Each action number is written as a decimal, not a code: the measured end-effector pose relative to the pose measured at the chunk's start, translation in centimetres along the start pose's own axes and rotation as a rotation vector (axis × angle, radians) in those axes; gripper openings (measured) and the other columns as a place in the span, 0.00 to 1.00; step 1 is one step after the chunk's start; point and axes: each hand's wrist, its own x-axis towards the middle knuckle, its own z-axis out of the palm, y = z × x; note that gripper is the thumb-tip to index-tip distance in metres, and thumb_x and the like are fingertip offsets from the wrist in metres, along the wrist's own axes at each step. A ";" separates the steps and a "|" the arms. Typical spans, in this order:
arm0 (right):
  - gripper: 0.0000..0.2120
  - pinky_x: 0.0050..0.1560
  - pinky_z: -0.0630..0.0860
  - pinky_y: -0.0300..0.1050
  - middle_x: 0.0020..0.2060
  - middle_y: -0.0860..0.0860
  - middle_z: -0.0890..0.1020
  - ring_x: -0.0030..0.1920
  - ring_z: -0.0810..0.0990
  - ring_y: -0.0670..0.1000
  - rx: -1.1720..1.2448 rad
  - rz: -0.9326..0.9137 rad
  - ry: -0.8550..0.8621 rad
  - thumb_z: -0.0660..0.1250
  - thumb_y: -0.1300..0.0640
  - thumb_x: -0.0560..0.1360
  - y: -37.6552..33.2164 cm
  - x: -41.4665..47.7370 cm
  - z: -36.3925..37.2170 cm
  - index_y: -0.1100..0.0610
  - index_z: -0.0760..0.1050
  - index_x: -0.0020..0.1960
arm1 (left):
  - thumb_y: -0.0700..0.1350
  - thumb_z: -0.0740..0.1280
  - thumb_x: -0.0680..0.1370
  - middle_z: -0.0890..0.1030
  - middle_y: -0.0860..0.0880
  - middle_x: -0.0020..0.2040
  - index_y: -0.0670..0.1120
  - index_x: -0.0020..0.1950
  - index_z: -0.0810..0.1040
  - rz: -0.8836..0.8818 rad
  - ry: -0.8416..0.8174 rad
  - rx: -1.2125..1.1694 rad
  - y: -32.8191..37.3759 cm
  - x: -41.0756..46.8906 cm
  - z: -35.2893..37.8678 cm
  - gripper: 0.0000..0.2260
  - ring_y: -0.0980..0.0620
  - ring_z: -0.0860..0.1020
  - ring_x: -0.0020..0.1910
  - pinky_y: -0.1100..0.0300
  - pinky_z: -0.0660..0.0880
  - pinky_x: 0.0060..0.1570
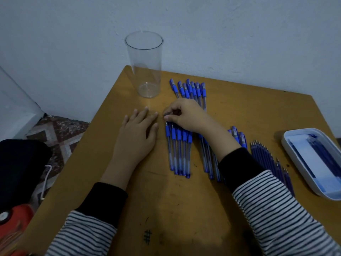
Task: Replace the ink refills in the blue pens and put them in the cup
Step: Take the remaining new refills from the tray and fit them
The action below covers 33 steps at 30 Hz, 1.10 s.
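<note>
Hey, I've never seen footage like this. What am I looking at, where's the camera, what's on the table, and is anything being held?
No machine here: a person wears one camera on the head, looking down at both bare hands. The left hand lies flat and open on the wooden table. The right hand curls its fingers over a row of blue pens, seemingly pinching one pen's end. Beyond stands a clear cup, empty. More pens lie behind, loose refills and a white tray to the right.

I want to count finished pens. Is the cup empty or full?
Empty. The clear cup stands upright, and its see-through walls and bottom show nothing inside.
</note>
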 end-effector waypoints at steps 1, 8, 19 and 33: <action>0.08 0.52 0.75 0.39 0.48 0.48 0.83 0.49 0.78 0.45 -0.003 -0.005 0.004 0.70 0.54 0.78 -0.1 -0.1 0.0 0.54 0.83 0.55 | 0.52 0.58 0.85 0.64 0.48 0.80 0.53 0.77 0.69 -0.003 -0.001 -0.001 0.0 0.0 0.0 0.20 0.44 0.58 0.80 0.47 0.51 0.78; 0.06 0.47 0.73 0.32 0.44 0.42 0.82 0.47 0.79 0.41 0.263 0.073 0.192 0.69 0.56 0.79 1.4 -1.8 -2.3 0.51 0.83 0.54 | 0.53 0.57 0.85 0.62 0.49 0.80 0.54 0.77 0.69 -0.020 -0.012 -0.011 0.2 -0.1 -0.1 0.20 0.46 0.56 0.81 0.48 0.49 0.79; 0.09 0.44 0.70 0.35 0.49 0.50 0.82 0.49 0.77 0.46 0.287 0.398 0.412 0.70 0.58 0.78 6.4 -2.4 -3.8 0.56 0.82 0.57 | 0.54 0.58 0.85 0.64 0.50 0.80 0.52 0.77 0.70 -0.102 0.003 -0.150 1.9 0.0 0.2 0.20 0.47 0.54 0.81 0.50 0.48 0.79; 0.09 0.36 0.69 0.31 0.43 0.48 0.79 0.43 0.76 0.45 0.330 0.446 0.401 0.68 0.64 0.78 6.4 -2.6 -4.0 0.55 0.82 0.55 | 0.59 0.56 0.84 0.64 0.54 0.80 0.53 0.80 0.64 -0.002 -0.035 -0.093 2.9 -0.5 0.9 0.25 0.50 0.55 0.81 0.56 0.47 0.78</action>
